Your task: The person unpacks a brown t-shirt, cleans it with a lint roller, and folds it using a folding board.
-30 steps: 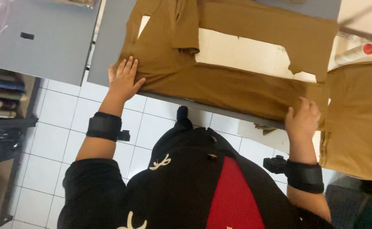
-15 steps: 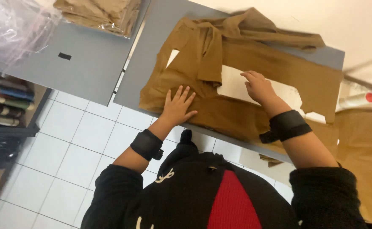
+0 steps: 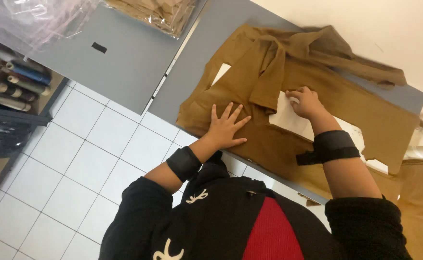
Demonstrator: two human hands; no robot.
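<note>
- Head view, looking down at brown garment (image 3: 312,91) spread on grey table (image 3: 221,29), near its front edge.
- Left hand (image 3: 225,127) flat on garment's lower left part, fingers spread apart, palm down, gripping nothing.
- Right hand (image 3: 306,102) curled at garment's middle, fingertips together at edge of white card (image 3: 288,118) lying between the fabric folds; hard to tell whether pinching card or cloth.
- Black wrist bands (image 3: 331,147) on both forearms.
- Sleeve part folded in over garment's centre, another bunched at far right.
- Second grey table (image 3: 115,62) to the left, small gap between the two.
- Clear plastic bag with folded brown clothes (image 3: 165,13) on top edge of that table.
- White tiled floor (image 3: 76,163) below; rolls on shelf (image 3: 9,82) far left.
</note>
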